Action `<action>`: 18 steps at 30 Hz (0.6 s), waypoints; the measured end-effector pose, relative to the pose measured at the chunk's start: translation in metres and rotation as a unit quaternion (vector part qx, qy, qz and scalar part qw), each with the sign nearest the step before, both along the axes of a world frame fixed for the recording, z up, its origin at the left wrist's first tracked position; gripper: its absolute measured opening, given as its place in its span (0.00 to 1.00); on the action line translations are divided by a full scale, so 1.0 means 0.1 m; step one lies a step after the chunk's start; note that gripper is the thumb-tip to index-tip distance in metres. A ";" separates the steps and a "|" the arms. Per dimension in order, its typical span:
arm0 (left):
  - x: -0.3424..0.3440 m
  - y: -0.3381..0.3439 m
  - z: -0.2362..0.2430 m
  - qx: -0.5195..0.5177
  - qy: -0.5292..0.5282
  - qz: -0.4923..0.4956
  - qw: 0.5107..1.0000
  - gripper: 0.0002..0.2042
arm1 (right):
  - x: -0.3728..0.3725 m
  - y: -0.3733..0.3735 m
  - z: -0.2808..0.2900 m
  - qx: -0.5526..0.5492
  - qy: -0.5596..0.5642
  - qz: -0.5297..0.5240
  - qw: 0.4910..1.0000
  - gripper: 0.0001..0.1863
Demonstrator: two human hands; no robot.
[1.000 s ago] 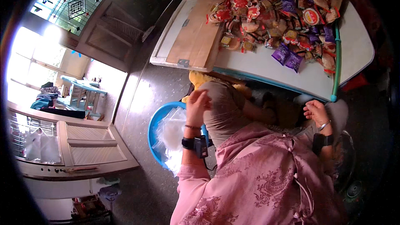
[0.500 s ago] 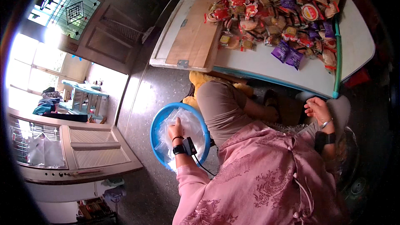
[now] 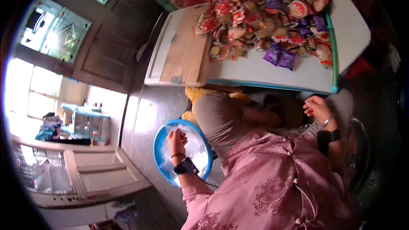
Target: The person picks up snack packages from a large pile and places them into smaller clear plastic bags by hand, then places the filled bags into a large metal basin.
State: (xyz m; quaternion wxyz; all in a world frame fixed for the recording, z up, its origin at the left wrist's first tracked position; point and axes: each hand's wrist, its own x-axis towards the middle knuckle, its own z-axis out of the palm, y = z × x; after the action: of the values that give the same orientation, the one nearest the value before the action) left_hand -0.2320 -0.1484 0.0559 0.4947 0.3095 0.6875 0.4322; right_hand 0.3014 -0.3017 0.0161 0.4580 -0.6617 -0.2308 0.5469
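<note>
My left hand (image 3: 176, 140) is over a blue plastic basin (image 3: 157, 149) holding thin clear plastic bags (image 3: 196, 157); its fingers are curled, and I cannot make out what they grip. My right hand (image 3: 315, 107) is just off the table's near edge, fingers loosely bent and apart, holding nothing visible. Above it, on the white table (image 3: 349, 47), lies a heap of wrapped snacks (image 3: 255, 21) in red, clear and purple packets, with two purple packets (image 3: 279, 58) at the heap's near side.
Cardboard (image 3: 181, 47) lies on the table's left part, and a green tube (image 3: 333, 51) runs along the heap's right side. My bent knee (image 3: 215, 115) is beside a yellow plush item (image 3: 194, 93). Glazed wooden doors (image 3: 96, 55) and a light-blue stand (image 3: 85, 113) are at left.
My left hand has dropped from beside my knee down into the basin, its fingers curling more since half a second ago. The view has shifted slightly; my right hand has barely moved.
</note>
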 end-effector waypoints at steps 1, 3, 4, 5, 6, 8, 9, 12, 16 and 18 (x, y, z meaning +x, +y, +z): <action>0.12 0.04 0.11 0.016 -0.021 -0.031 0.999 0.08 | 0.01 -0.01 0.00 -0.001 -0.001 0.000 1.000 0.08; 0.35 0.02 0.37 0.054 -0.052 -0.089 0.993 0.09 | -0.02 0.04 -0.01 0.001 -0.013 0.009 1.000 0.12; 0.48 0.00 0.50 0.069 -0.059 -0.128 0.988 0.08 | -0.07 0.09 0.03 -0.004 -0.020 0.015 1.000 0.12; 0.73 0.05 0.59 0.072 -0.074 -0.181 0.978 0.08 | -0.04 0.05 0.02 -0.005 -0.016 0.009 1.000 0.12; 0.94 0.04 0.69 0.074 -0.084 -0.225 0.968 0.08 | -0.04 0.04 0.02 -0.006 -0.009 0.013 1.000 0.12; 1.33 0.05 0.75 0.065 -0.148 -0.326 0.932 0.07 | -0.03 0.00 0.01 0.006 -0.011 0.027 1.000 0.12; 1.51 0.04 0.76 0.059 -0.158 -0.378 0.910 0.06 | -0.05 0.03 0.02 0.007 -0.008 0.037 0.999 0.12; 2.21 -0.10 0.84 -0.007 -0.235 -0.483 0.844 0.05 | -0.08 0.04 0.12 -0.001 -0.005 0.047 0.999 0.15; 2.75 -0.22 0.76 -0.083 -0.325 -0.621 0.708 0.05 | -0.09 0.04 0.18 0.078 0.034 0.125 0.989 0.29; 2.92 -0.28 0.72 -0.136 -0.319 -0.636 0.690 0.05 | -0.11 0.03 0.14 0.181 0.082 0.117 0.973 0.36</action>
State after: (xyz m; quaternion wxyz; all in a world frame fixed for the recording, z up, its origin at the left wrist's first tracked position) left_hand 0.0604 -0.1762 0.1281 0.8775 0.4451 0.1781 -0.0109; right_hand 0.2902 -0.2986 0.0302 0.5205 -0.4888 -0.3634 0.5985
